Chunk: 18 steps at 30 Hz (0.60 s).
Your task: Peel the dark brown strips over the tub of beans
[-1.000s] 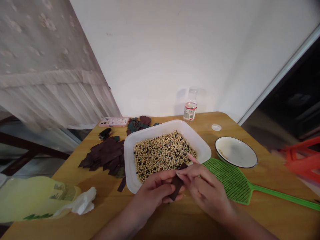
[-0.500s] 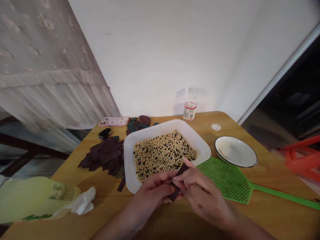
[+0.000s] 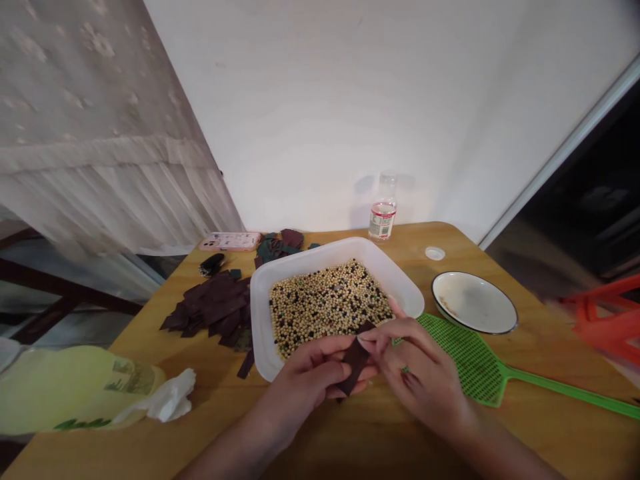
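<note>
Both hands meet over the near edge of a white plastic tub (image 3: 263,320) filled with small beads (image 3: 325,303), mostly cream with black ones mixed in. Pinched between the thumb and fingers of my left hand (image 3: 315,373) is a dark brown strip (image 3: 356,363), flat and thin; its material I cannot make out. My right hand (image 3: 420,363) grips the strip's upper end between thumb and fingertips. Left of the tub lies a pile of similar dark brown pieces (image 3: 213,303). Part of the tub's near rim is hidden behind my hands.
A green fly swatter (image 3: 463,360) lies right of the tub, below a white dish (image 3: 475,303) with a dark rim. Farther back are a clear bottle (image 3: 383,217), a white cap (image 3: 435,253), a pink phone (image 3: 230,241) and green scraps (image 3: 273,249). A yellowish bag (image 3: 70,387) sits at left.
My right hand has shifted up to the strip's upper end, its fingers lifting off the middle. More of the strip's flat face now shows. The view has moved slightly.
</note>
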Each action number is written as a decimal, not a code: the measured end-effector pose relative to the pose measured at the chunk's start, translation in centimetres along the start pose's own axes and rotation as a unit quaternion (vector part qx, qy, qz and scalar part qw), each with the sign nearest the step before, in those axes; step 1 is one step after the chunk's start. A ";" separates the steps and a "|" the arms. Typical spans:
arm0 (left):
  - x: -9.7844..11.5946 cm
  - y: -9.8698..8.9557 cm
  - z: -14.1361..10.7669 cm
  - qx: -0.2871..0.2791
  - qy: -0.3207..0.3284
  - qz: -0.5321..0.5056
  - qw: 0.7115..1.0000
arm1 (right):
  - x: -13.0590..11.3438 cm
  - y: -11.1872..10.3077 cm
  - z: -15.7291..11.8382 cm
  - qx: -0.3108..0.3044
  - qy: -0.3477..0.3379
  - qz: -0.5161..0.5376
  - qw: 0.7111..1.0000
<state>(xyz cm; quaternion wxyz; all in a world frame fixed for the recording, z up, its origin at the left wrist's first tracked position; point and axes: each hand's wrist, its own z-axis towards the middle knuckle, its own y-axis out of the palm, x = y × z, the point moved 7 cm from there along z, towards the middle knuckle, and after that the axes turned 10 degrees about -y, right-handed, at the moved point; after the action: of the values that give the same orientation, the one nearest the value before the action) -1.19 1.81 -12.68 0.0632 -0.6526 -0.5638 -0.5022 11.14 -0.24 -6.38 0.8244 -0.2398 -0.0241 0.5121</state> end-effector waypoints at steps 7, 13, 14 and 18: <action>0.1 0.4 -0.1 -0.017 -0.009 0.013 1.000 | 0.3 -0.5 0.4 0.035 0.028 -0.007 0.999; 0.0 0.1 0.0 -0.001 -0.014 0.003 1.000 | 0.8 -0.3 0.5 0.017 0.047 0.022 0.999; -0.1 0.1 0.0 0.000 -0.015 -0.002 1.000 | 0.7 -0.3 0.3 0.021 0.044 0.022 0.999; -0.2 -0.3 0.2 0.017 -0.015 -0.014 1.000 | 0.0 0.7 -0.4 -0.007 0.021 0.041 0.999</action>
<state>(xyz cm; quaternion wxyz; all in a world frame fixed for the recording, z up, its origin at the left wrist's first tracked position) -1.33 1.90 -13.07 0.0589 -0.6512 -0.5819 -0.4837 10.67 -0.14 -7.08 0.8012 -0.2570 -0.0006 0.5405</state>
